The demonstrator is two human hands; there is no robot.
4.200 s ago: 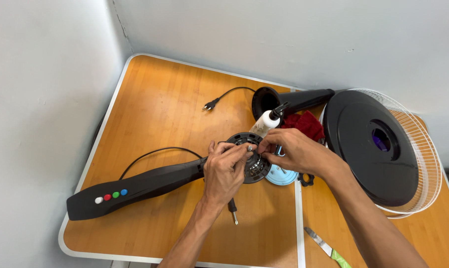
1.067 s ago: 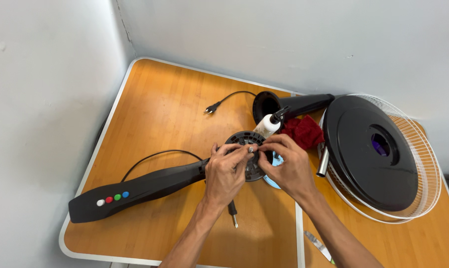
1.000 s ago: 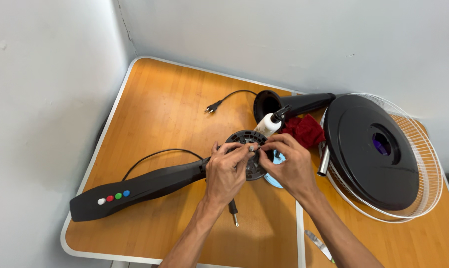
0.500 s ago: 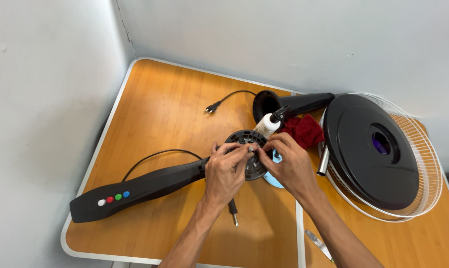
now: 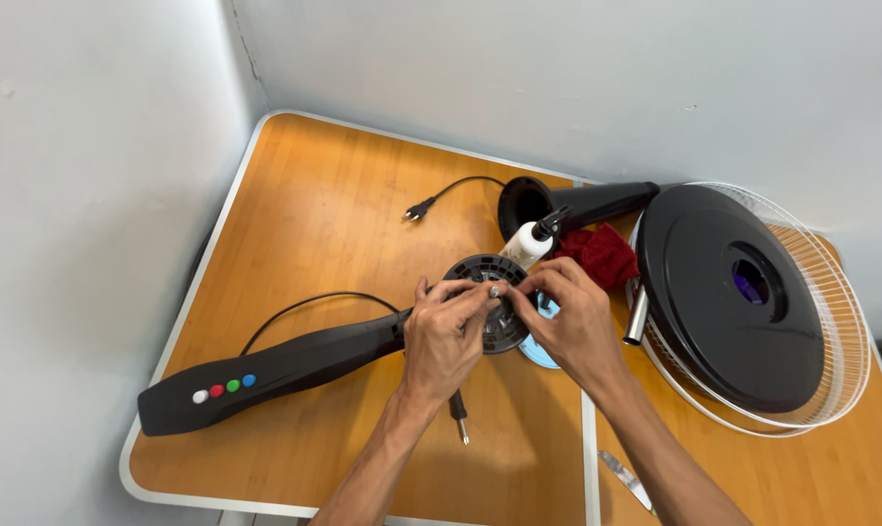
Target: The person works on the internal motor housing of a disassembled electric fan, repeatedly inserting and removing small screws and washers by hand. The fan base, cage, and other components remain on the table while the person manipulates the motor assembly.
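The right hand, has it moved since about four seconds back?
Yes. The right hand has drawn closer to the round black motor housing, away from the black fan base.

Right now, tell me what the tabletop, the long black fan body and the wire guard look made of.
Tabletop: wood-look laminate, probably, with a smooth grain print and a pale metal-like rim.
Long black fan body: moulded plastic, matte with a soft sheen.
Wire guard: thin white-coated metal wire, by its fine ribs.
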